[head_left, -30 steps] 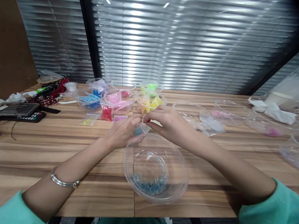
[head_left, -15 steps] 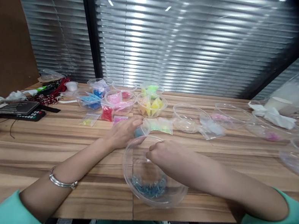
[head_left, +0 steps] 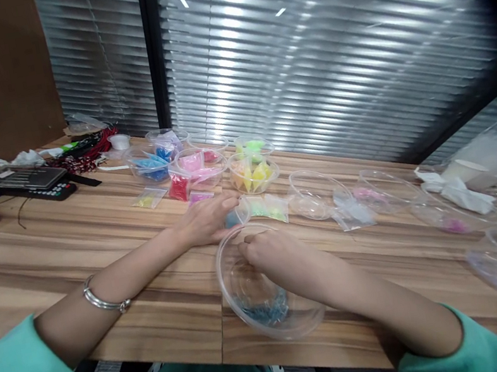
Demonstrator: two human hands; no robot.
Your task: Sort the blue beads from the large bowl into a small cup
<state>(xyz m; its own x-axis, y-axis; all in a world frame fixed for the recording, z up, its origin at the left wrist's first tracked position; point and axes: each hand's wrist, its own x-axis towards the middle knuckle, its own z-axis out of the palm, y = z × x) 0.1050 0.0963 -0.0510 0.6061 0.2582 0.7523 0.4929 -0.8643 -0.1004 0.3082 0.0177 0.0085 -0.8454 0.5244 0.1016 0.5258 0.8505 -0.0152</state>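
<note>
My left hand (head_left: 210,219) rests at the table's middle, its fingers curled against a small clear plastic cup (head_left: 239,212) with something blue in it. A large clear plastic bowl (head_left: 231,301) stands in front of me near the table edge. Blue shreds (head_left: 268,309) lie in the near part of its bottom. My right hand (head_left: 267,252) reaches over the bowl, closed, with its fingertips inside the far side; what they hold, if anything, is hidden. Small bags of pale green bits (head_left: 266,207) lie just beyond the cup.
Behind are clear bowls holding blue packets (head_left: 151,166), pink packets (head_left: 194,163) and yellow packets (head_left: 259,174). More clear bowls (head_left: 314,193) and a white tissue (head_left: 464,196) lie to the right. At the left are a remote control (head_left: 59,190) and red cords (head_left: 91,151).
The large bowl has shifted to the right, and the blue shreds in it have moved with it. My right hand has moved slightly left and up; my left hand stays at the cup.
</note>
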